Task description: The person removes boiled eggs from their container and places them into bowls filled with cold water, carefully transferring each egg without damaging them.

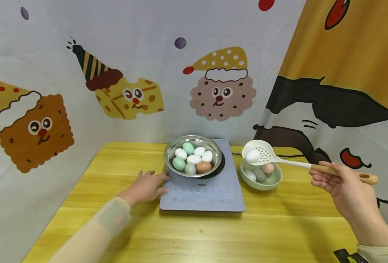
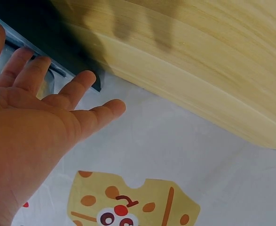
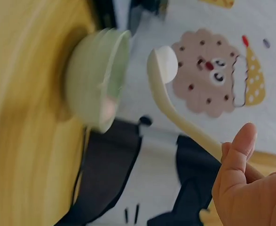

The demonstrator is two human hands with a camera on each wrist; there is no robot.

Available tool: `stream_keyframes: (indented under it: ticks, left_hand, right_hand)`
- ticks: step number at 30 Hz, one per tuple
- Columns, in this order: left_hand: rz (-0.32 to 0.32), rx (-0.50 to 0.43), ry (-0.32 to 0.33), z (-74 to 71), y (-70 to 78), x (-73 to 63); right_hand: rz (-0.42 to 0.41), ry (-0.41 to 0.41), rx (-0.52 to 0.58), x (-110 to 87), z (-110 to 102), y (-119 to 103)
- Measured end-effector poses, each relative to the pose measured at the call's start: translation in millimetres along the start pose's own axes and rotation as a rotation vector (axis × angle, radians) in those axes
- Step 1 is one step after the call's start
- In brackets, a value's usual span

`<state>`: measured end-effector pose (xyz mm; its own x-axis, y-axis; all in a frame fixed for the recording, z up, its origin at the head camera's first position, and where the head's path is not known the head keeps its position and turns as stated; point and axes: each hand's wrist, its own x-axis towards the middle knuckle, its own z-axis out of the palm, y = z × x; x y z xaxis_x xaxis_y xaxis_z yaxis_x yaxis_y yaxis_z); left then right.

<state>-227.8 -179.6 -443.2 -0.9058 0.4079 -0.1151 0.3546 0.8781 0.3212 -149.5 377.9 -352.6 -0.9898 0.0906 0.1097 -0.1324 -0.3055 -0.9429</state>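
My right hand (image 1: 351,190) holds a skimmer (image 1: 294,162) by its wooden handle. A white egg (image 1: 252,156) lies in the skimmer's perforated head, which hangs over a pale green bowl (image 1: 262,186). Inside that bowl are several more eggs, one of them a pink egg (image 1: 267,168). In the right wrist view, the egg (image 3: 168,63) sits above the raised skimmer head, beside the bowl (image 3: 83,77). My left hand (image 1: 146,188) is at the left edge of an induction cooktop (image 1: 202,205), fingers spread. A steel bowl (image 1: 169,153) on the cooktop contains white, green and brown eggs.
A black cord (image 1: 292,156) runs along the back of the yellow wooden table (image 1: 194,237), behind the green bowl. Directly behind the table hangs a cloth (image 1: 141,33) printed with cartoon figures.
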Motion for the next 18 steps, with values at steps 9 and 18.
stream_keyframes:
  ticks: [9, 18]
  left_hand:
    - [0.006, 0.012, 0.012, 1.0, -2.9, -2.8]
    - [-0.002, 0.003, 0.012, -0.6, 0.9, -2.5]
  right_hand:
    - [-0.042, 0.249, -0.258, -12.8, -6.6, 18.5]
    - [-0.109, 0.278, -0.405, -16.5, 13.7, 25.2]
